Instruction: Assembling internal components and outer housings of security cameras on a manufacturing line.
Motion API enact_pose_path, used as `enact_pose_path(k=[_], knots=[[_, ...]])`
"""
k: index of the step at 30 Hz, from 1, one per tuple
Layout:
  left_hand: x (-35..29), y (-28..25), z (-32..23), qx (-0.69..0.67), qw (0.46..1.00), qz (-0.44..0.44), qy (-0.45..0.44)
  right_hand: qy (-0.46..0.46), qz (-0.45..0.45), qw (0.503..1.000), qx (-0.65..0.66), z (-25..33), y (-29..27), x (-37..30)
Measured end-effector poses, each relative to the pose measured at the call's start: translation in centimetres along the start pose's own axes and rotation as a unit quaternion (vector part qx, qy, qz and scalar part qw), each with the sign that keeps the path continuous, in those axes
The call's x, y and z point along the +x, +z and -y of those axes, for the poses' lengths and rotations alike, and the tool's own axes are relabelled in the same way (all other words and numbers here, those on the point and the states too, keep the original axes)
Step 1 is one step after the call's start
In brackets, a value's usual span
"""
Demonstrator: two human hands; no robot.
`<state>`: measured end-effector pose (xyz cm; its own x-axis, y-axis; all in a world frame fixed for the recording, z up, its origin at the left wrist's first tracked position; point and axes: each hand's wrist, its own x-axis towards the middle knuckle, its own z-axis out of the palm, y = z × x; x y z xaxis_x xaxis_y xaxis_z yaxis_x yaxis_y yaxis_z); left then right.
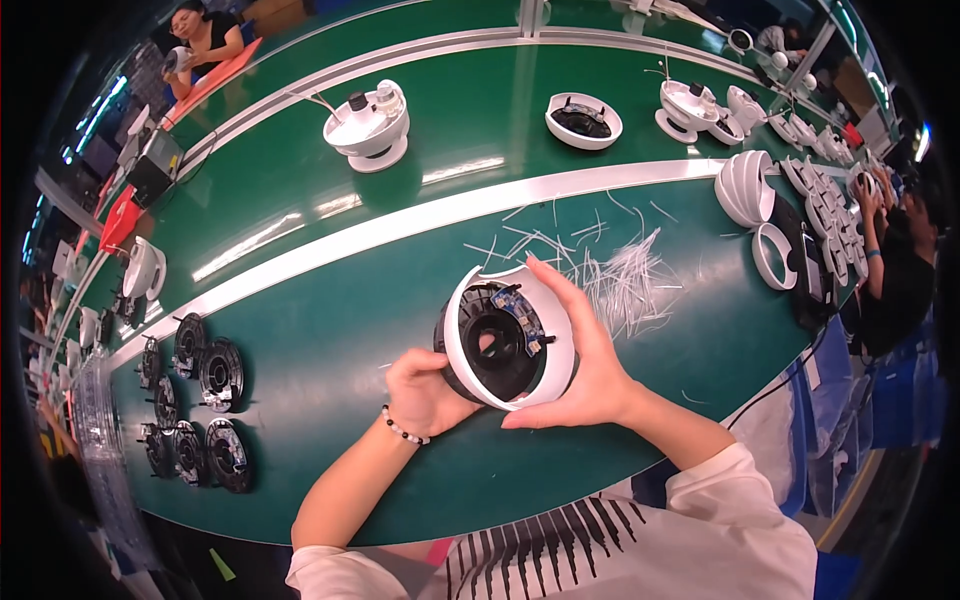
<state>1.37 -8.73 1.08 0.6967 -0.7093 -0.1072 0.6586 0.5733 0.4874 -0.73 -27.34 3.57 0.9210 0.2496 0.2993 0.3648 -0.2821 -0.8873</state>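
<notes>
Over the near green tabletop, I hold a white rounded shell (561, 335) and a black round part (490, 372) together. My right hand (597, 380) wraps around the shell's right side, thumb along its lower rim and a finger at its top edge. On the left, my left hand (432, 383) is closed on the black part, some of its fingers hidden behind it. The black part has a hole in its middle and sits within or against the shell's opening; how far it is seated I cannot tell. A blue circuit board (519, 318) is fixed on it.
Several black round parts with boards (221, 375) lie at the left. Beyond my hands is a pile of thin white strips (628, 285). Stacked white shells (744, 190) and a white ring (773, 256) are at the right. White assemblies (367, 130) stand on the far green belt.
</notes>
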Motion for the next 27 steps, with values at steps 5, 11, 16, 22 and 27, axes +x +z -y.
enact_pose_path(k=[5, 11, 16, 22, 27], knots=[[0.8, 1.0, 0.0, -0.034, 0.998, 0.004, 0.058, -0.025, 0.010, 0.999, 0.037, 0.4, 0.5, -0.1], [1.0, 1.1, -0.1, -0.024, 0.999, 0.004, 0.042, -0.049, 0.012, 0.989, 0.138, 0.5, 0.0, 0.2], [1.4, 1.8, 0.5, -0.073, 0.996, -0.042, 0.022, -0.109, 0.005, 0.986, -0.122, 2.2, 1.0, -0.8], [0.9, 0.7, 0.4, -0.051, 0.998, -0.024, -0.008, -0.136, 0.027, 0.982, -0.127, 1.3, 0.6, -0.4], [0.4, -0.7, 0.4, -0.173, 0.979, 0.076, -0.075, -0.157, 0.120, 0.971, -0.133, 2.2, -0.8, 0.1]])
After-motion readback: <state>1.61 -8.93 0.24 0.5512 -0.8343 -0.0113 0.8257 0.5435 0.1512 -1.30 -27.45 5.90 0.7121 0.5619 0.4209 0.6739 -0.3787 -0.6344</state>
